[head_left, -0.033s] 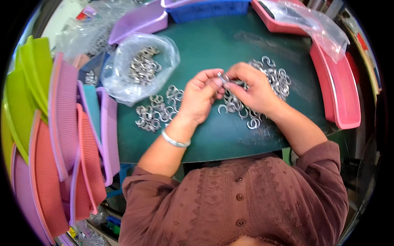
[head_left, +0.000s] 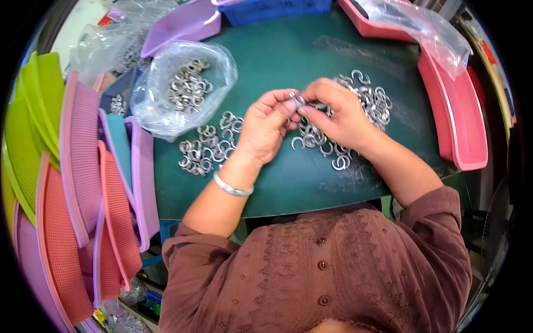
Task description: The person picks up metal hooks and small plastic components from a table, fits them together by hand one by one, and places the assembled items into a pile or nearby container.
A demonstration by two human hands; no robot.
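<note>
My left hand (head_left: 267, 123) and my right hand (head_left: 340, 114) meet above the middle of the table, both closed in a pinch. Between their fingertips is a small silver metal piece (head_left: 296, 100), mostly covered, so its full shape is hidden. Beside and partly behind my right hand spreads a pile of silver C-shaped metal rings (head_left: 377, 108). A smaller heap of similar metal rings (head_left: 202, 151) lies to the left of my left wrist. Farther left, an open clear plastic bag (head_left: 222, 72) holds more small metal parts (head_left: 189, 86).
The green tabletop (head_left: 277, 50) is bordered by a purple tray (head_left: 183, 28), a blue basket (head_left: 272, 12) and a pink tray (head_left: 452, 111). Stacked coloured baskets (head_left: 83, 150) crowd the left edge. Another clear bag (head_left: 430, 28) drapes over the far-right pink tray.
The whole view has shifted slightly. Both hands keep their pinch, and the silver piece shows a little more between the fingertips.
</note>
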